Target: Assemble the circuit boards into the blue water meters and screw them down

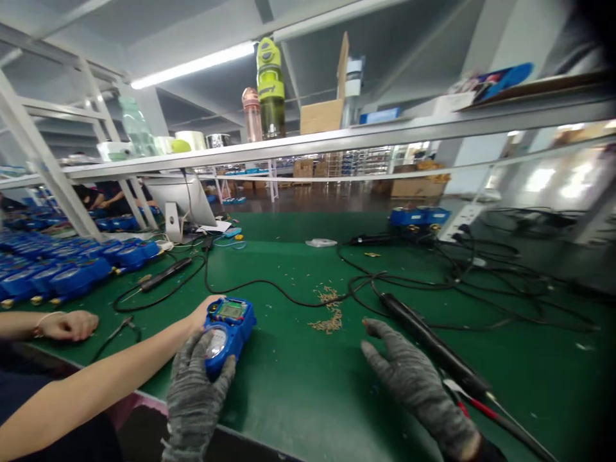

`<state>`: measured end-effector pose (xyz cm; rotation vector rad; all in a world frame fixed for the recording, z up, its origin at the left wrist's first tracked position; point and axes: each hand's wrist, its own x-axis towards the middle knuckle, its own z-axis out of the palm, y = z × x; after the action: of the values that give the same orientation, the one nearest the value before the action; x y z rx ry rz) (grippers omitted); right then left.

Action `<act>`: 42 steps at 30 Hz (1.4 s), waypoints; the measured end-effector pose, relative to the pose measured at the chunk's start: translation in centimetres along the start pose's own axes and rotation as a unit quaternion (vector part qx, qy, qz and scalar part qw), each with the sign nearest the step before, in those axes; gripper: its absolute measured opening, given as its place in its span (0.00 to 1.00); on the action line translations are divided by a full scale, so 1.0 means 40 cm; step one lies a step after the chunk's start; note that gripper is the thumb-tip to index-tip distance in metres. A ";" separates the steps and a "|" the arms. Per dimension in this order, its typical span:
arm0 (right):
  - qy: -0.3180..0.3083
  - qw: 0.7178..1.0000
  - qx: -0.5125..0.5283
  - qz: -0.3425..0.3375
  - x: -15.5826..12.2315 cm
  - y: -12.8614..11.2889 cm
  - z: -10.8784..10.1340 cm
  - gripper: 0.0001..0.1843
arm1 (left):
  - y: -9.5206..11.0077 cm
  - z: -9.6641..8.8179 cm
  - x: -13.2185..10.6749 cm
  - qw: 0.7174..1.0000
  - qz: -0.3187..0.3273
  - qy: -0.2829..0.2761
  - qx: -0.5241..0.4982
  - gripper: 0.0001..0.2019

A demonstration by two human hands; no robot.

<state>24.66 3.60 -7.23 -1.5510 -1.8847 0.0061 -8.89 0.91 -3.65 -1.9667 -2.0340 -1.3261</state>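
Note:
My left hand (199,382), in a grey glove, grips the near end of a blue meter (230,332). The meter has a small display on a circuit board and a round window below it. A co-worker's bare arm (129,369) reaches in from the left, its hand partly hidden behind the meter's far side. My right hand (404,369), also gloved, hovers with fingers apart and holds nothing. Just right of it lies a black electric screwdriver (433,343) with a long bit. Small brass-coloured screws (330,314) lie scattered between the meter and my right hand.
Rows of blue meters (58,266) fill the left side. Another slim black screwdriver (166,274) lies there; the co-worker's other hand (72,325) rests nearby. Black cables (462,282) tangle at right beside a power strip (462,221) and red-handled pliers (481,407). A shelf (289,149) with bottles crosses above.

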 end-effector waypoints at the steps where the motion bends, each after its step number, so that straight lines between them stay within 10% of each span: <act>1: -0.028 0.999 -0.007 0.015 0.015 0.006 -0.004 0.27 | 0.014 0.002 -0.028 1.000 0.010 -0.007 -0.006 0.14; 6: -0.173 0.983 -0.026 0.049 0.106 0.015 0.004 0.26 | 0.101 0.060 -0.103 0.997 0.057 -0.051 -0.019 0.14; 11: -0.197 0.976 -0.073 0.065 0.164 0.011 0.060 0.22 | 0.199 0.208 -0.012 0.945 -0.004 -0.307 0.109 0.27; 18: -0.192 0.967 -0.153 0.070 0.226 0.023 0.118 0.15 | 0.174 0.328 0.097 0.948 -0.004 -0.302 0.098 0.17; 33: -0.149 0.983 -0.106 0.027 0.417 0.039 0.276 0.18 | 0.146 0.324 0.106 0.961 -0.017 -0.275 0.012 0.09; 42: -0.211 0.974 0.024 -0.084 0.341 0.060 0.297 0.23 | 0.163 0.312 0.117 0.957 -0.020 -0.287 0.037 0.07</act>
<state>20.07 20.93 -10.54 -1.4330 -2.3201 0.3280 2.05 10.77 -5.56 -2.5010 -2.2999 -0.7094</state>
